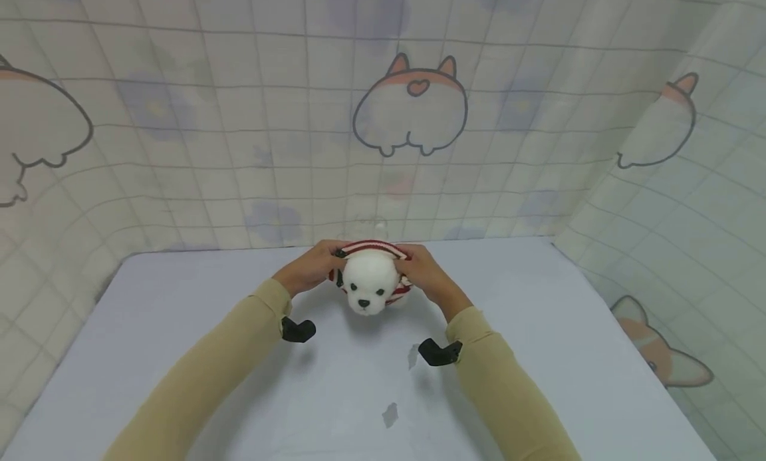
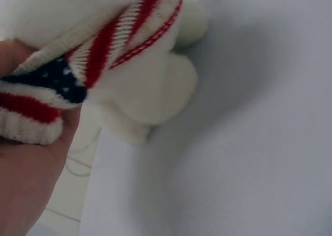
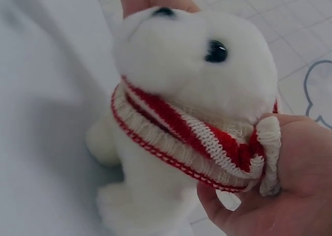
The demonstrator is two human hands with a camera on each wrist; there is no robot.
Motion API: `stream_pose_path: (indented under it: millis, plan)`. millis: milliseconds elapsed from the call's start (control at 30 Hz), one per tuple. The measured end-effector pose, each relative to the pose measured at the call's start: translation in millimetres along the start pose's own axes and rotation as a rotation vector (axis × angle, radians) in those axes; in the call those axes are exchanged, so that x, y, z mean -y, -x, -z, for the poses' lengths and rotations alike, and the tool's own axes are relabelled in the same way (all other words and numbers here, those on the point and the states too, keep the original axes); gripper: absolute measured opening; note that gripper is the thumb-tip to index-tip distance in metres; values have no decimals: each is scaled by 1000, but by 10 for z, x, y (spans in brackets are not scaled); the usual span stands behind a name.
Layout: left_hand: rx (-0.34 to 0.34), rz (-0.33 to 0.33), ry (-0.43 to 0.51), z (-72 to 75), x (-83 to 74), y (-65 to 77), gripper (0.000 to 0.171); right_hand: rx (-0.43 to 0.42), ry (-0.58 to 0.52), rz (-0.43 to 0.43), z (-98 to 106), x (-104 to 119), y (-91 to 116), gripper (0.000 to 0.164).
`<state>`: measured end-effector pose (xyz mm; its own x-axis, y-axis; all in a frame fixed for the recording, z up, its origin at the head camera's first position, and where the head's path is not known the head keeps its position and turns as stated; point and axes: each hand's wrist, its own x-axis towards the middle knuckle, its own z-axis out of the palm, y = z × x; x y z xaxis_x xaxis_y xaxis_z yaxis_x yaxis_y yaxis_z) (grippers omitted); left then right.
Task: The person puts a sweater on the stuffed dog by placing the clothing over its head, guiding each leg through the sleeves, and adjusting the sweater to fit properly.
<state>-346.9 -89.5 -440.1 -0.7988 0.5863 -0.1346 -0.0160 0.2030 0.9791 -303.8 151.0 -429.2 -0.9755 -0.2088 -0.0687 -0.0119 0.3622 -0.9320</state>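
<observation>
A white plush dog [image 1: 370, 285] with black eyes and nose faces me near the table's far edge. Around its neck sits a small knitted sweater [image 3: 192, 142] in red and cream stripes, its hem bunched above the front paws. My left hand [image 1: 311, 268] grips the sweater's side, where the left wrist view shows a navy patch with white stars and a ribbed sleeve [image 2: 31, 122]. On the other side my right hand [image 1: 427, 276] pinches the sweater by its ribbed cuff [image 3: 270, 153]. The dog's back is hidden in all views.
The white table [image 1: 514, 314] has two small grey patches [image 1: 390, 415] on its surface. A grid-patterned curtain [image 1: 269, 135] with cartoon corgis hangs behind the table and along both sides. Black wrist mounts [image 1: 439, 352] stick out from both sleeves.
</observation>
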Motion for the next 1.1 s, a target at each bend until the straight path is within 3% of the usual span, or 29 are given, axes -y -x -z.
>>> stream_pose_path:
  millis: [100,200,300,433,500,567,633,800,900,1100]
  plan:
    - [-90,-30,-88,-72,-41,16,45,-24,0,-18,55,2,8,34]
    - [-172,-116,-225,-145,-91,50,49,-45,-4,-31,113,5,20,33]
    - [-241,-273,-388,-195,-129,93,58,-57,-11,-38,150,2,33,34]
    - [-344,-526,-710,-225,-159,160,63,-61,-24,-31,168,-15,23,34]
    - [-361,-648,-856,-231,-168,195,58,-54,-25,-21,170,-17,17,33]
    - [-359,-717,-931,-234,-165,220,52,-45,-21,-8,170,-19,15,31]
    - [-336,-719,-918,-230,-166,239,50,-35,-14,14,169,-19,16,31]
    - [-309,-587,-755,-203,-173,252,51,-16,6,72,169,-27,40,35]
    - [-313,-548,-721,-181,-154,263,49,-12,29,119,170,-15,67,38]
    - [-348,-536,-694,-142,-116,318,49,-34,153,346,123,163,114,40]
